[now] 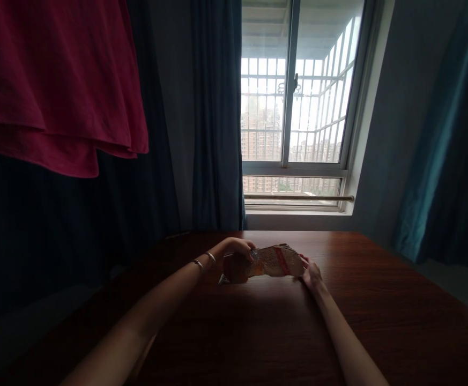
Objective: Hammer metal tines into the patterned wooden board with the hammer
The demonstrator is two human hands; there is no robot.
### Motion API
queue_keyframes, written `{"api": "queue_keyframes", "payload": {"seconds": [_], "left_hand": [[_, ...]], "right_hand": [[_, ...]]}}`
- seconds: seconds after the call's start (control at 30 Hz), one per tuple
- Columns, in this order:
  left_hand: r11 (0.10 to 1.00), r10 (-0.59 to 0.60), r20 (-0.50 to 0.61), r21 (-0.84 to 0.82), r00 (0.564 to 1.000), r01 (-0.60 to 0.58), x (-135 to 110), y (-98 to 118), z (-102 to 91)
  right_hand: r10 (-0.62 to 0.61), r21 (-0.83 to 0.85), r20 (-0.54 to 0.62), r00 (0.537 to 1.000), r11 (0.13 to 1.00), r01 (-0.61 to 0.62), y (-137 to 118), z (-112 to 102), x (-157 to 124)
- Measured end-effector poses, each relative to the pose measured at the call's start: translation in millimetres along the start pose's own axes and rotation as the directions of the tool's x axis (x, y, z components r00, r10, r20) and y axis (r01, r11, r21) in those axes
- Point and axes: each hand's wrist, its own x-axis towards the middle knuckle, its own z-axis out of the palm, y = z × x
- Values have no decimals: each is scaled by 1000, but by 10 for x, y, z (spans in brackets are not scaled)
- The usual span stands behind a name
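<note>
Both of my hands hold a brownish, speckled, flat piece with a red band (269,261) just above the table. Its outline is wavy, with an orange patch near the middle and striped edges at the upper right and lower left. I cannot make out its kind. My left hand (242,247), with two bangles on the wrist, grips its left part from above, the thumb on the near face. At its right end, my right hand (311,271) has its fingers closed around the edge; part of them is hidden behind it.
The dark reddish-brown table (234,332) spreads beneath my arms. Behind it stand a barred window (292,107) and a blue curtain (217,118). A crimson cloth (57,80) hangs at the upper left. Another blue curtain (438,139) hangs on the right.
</note>
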Motion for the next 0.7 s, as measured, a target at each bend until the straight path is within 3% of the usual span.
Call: {"api": "queue_keyframes", "payload": {"seconds": [0.07,0.13,0.27,0.4,0.5,0.7], "left_hand": [[999,31,131,-41,991,-26,110,68,231],[999,40,161,-35,986,-34,252,87,445],[999,29,168,15,985,-32,502,44,737],[999,48,148,11,988,-51,581,-9,830],[998,66,139,-28,988,-63,563,-28,848],[988,94,9,-124,996,-92,518,-67,927]], "right_hand": [[26,43,20,999,999,-27,-115,-251,24],[44,80,59,997,996,-49,-217,-415,10],[25,-56,224,974,998,-13,-342,-462,-65],[-66,-366,294,954,914,176,-363,-312,-120],[-77,-471,377,923,842,263,-316,-215,-148],[-21,-521,410,912,815,253,-142,-193,-127]]}}
